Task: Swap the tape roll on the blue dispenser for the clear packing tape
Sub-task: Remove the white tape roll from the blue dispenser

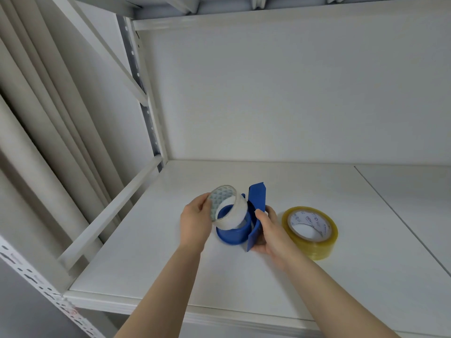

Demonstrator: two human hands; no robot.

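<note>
On the white shelf (280, 276), centre frame: left hand (195, 222) pinches the near-empty white tape roll (225, 206) by its left rim, fingers closed on it. Roll is tilted, lower edge resting over the hub of the blue dispenser (240, 226), upper edge lifted clear, so half off the hub. Right hand (269, 234) is wrapped around the dispenser's upright blue side plate, thumb on the near face, fingers behind, gripping firmly. The dispenser's round base sits on the shelf. The clear packing tape (310, 231), yellowish with a printed white core, lies flat just right of the right hand, not held. White shelving upright (146, 98) stands at the back left.
</note>
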